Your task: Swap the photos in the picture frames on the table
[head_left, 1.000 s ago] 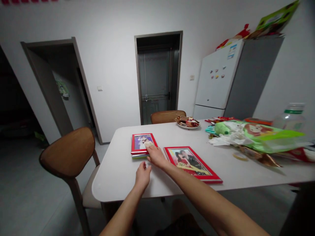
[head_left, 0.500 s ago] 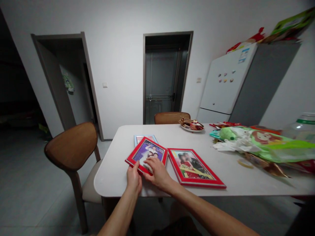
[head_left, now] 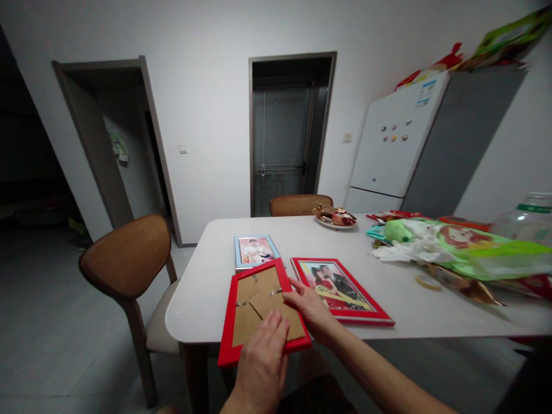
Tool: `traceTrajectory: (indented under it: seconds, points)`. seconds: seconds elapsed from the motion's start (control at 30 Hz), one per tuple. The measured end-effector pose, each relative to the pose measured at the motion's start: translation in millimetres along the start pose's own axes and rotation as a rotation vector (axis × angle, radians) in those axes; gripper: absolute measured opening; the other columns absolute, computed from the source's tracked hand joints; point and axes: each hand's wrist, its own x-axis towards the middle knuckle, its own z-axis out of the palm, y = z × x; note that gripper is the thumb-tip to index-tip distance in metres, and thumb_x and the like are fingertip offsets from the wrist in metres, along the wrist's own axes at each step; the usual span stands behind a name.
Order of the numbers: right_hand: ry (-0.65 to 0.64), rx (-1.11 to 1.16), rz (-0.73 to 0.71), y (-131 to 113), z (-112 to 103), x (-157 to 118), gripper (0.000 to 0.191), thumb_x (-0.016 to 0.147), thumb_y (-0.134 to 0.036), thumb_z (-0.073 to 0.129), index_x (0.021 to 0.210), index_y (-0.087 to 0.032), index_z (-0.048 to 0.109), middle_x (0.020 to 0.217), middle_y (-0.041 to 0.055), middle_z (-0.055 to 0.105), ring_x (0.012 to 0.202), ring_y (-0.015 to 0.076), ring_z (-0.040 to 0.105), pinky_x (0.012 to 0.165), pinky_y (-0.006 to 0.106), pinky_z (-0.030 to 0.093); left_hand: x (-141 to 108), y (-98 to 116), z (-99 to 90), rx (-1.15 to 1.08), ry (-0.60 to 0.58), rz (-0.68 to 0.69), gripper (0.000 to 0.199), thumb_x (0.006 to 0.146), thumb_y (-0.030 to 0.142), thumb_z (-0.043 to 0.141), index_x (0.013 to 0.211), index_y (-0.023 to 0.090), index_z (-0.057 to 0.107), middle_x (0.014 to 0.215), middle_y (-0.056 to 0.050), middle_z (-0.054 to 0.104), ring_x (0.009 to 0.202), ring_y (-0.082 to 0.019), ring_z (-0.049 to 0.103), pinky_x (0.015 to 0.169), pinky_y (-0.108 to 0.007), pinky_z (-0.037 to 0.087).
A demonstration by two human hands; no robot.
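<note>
A red picture frame (head_left: 228,328) is tilted over the table's near edge, its brown backing and metal clips facing me. My right hand (head_left: 313,307) grips its right side, the thumb on the back. Across the lower edge lies my left hand (head_left: 263,359), closed on the frame with fingers together on the backing; its thumb is hidden. Just right of my right hand, a second red picture frame (head_left: 345,290) lies photo side up. Behind the held one rests a light-blue picture frame (head_left: 256,250), also photo up, its near edge partly covered.
The white table (head_left: 194,287) has a plate of snacks (head_left: 336,217) at the back. Plastic bags (head_left: 466,247), tissues and a large clear jar (head_left: 535,215) crowd its right end. Wooden chairs stand at the left (head_left: 129,259) and far side (head_left: 302,205). A fridge (head_left: 388,149) is beyond.
The held red frame has turned from photo side to backing and come nearer me. My right hand has moved to its right side, my left to its lower edge. More of the blue frame shows.
</note>
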Motion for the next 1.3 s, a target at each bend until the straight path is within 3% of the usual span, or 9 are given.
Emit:
traceTrajectory:
  seconds: [0.13,0.3,0.43,0.57,0.77,0.9,1.07,1.17,1.3]
  points:
    - [-0.044,-0.147,0.054,22,-11,7,0.050,0.058,-0.017,0.048,0.109,-0.013,0.046,0.078,0.0034,0.067,0.069,0.0166,0.062,0.066,0.028,0.048,-2,2,12.4,0.122,-0.164,-0.042,0.050,0.071,0.004,0.040,0.120,0.017,0.043,0.126,-0.009,0.042,0.118,-0.021,0.035,0.098,-0.038,0.033]
    - [0.062,-0.681,-0.005,33,-19,8,0.046,0.059,-0.015,0.046,0.104,-0.014,0.051,0.075,0.0040,0.066,0.068,0.0166,0.060,0.063,0.026,0.045,-2,0,5.7,0.082,-0.268,-0.118,0.049,0.069,0.010,0.051,0.117,0.017,0.046,0.126,-0.010,0.043,0.117,-0.023,0.037,0.099,-0.040,0.031]
    - [0.077,-0.994,-0.104,33,-22,7,0.041,0.062,-0.018,0.045,0.101,-0.013,0.055,0.085,0.0090,0.064,0.076,0.0190,0.058,0.068,0.027,0.042,-6,-13,-11.5,0.017,-0.266,-0.245,0.050,0.067,0.022,0.059,0.115,0.013,0.048,0.125,-0.014,0.044,0.116,-0.027,0.038,0.099,-0.046,0.027]
    - [0.030,-1.184,-0.161,36,-25,10,0.034,0.062,-0.018,0.046,0.094,-0.013,0.059,0.086,0.0102,0.060,0.079,0.0202,0.055,0.070,0.028,0.040,-11,-24,-21.2,-0.027,-0.216,-0.302,0.050,0.062,0.026,0.063,0.111,0.018,0.052,0.123,-0.012,0.046,0.116,-0.026,0.039,0.100,-0.047,0.022]
    - [-0.029,-1.261,-0.261,41,-22,21,0.024,0.065,-0.013,0.045,0.081,-0.014,0.063,0.097,0.0106,0.053,0.088,0.0176,0.052,0.077,0.024,0.037,-12,-27,-23.1,-0.046,-0.220,-0.305,0.039,0.060,0.024,0.065,0.098,0.020,0.058,0.121,-0.011,0.049,0.115,-0.025,0.040,0.100,-0.047,0.018]
    - [-0.004,-1.287,-0.259,44,-19,32,0.022,0.069,-0.013,0.044,0.078,-0.014,0.064,0.090,0.0091,0.055,0.080,0.0152,0.053,0.072,0.022,0.038,-9,-28,-27.7,-0.061,-0.212,-0.289,0.032,0.058,0.024,0.067,0.088,0.020,0.060,0.116,-0.010,0.054,0.111,-0.025,0.045,0.098,-0.046,0.022]
    - [0.036,-1.307,-0.255,44,-17,32,0.022,0.075,-0.020,0.044,0.081,-0.014,0.064,0.087,0.0092,0.055,0.077,0.0154,0.053,0.070,0.023,0.039,-10,-32,-26.1,-0.054,-0.160,-0.260,0.047,0.054,0.027,0.071,0.099,0.020,0.057,0.100,-0.007,0.063,0.099,-0.025,0.053,0.098,-0.045,0.023]
    - [0.013,-1.288,-0.304,38,-15,19,0.024,0.074,-0.022,0.046,0.089,-0.016,0.063,0.094,0.0104,0.055,0.087,0.0188,0.051,0.077,0.028,0.038,-12,-35,-21.8,-0.044,-0.130,-0.254,0.055,0.054,0.028,0.071,0.105,0.019,0.054,0.097,-0.006,0.063,0.099,-0.024,0.052,0.099,-0.045,0.021]
    - [-0.231,-1.147,-0.348,26,-6,-6,0.029,0.067,-0.023,0.055,0.094,-0.021,0.063,0.113,0.0097,0.049,0.103,0.0215,0.044,0.087,0.032,0.034,-12,-36,-19.4,-0.049,-0.134,-0.280,0.056,0.054,0.029,0.071,0.106,0.019,0.053,0.095,-0.006,0.064,0.098,-0.024,0.053,0.099,-0.046,0.021]
